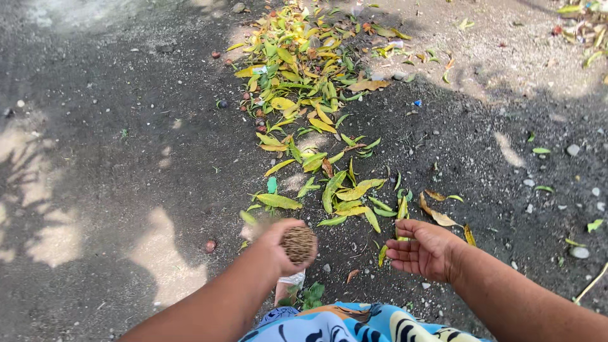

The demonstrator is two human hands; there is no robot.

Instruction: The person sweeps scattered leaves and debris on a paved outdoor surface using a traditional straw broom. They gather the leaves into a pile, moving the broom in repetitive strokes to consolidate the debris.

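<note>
My left hand [273, 246] is closed around a bundle of thin brown sticks [299, 244], seen end-on like the top of a stick broom; the rest of the bundle is hidden under the hand. My right hand [423, 251] hovers to its right, palm turned inward, fingers spread and holding nothing. Just ahead of both hands a long pile of yellow and green leaves [304, 95] stretches away over the dark dirt ground [126, 164]. The nearest leaves [345, 196] lie just beyond my hands.
Blue patterned clothing [354, 326] fills the bottom edge. A small green plant [310, 294] and a pale scrap [292, 278] sit below my left hand. Small stones and a few reddish fruits [210, 245] dot the ground. More leaf litter [586, 25] lies at the top right.
</note>
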